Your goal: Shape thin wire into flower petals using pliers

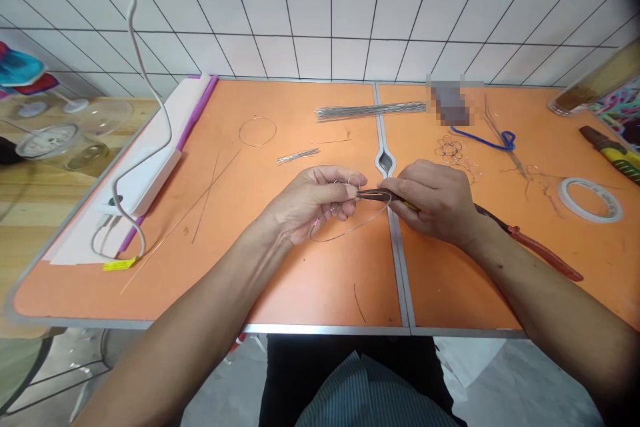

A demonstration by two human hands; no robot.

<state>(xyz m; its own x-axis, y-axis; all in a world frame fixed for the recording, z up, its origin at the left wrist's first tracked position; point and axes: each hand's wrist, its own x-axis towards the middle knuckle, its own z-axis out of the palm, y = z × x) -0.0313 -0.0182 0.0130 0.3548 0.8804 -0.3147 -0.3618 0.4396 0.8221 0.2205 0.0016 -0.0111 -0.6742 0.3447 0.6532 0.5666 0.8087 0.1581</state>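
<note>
In the middle of the view, my left hand (307, 203) is closed in a pinch on a thin bent wire (345, 233). Part of that wire curves in a loose loop below the fingers and up toward the right. My right hand (437, 200) is wrapped round a pair of needle-nose pliers (375, 194), most of whose handles the palm hides. The dark plier tips reach my left fingertips and meet the wire there. Whether the jaws clamp it I cannot tell. Small pinkish bits show on the wire beneath my left hand.
Across the orange table (300, 293) lie a long wire bundle (370, 111), a short bundle (298, 156) and a wire ring (257, 131). Red-handled pliers (545, 252), a white tape roll (590, 199) and a blue tie (507, 141) are right. A white power strip (150, 187) sits left.
</note>
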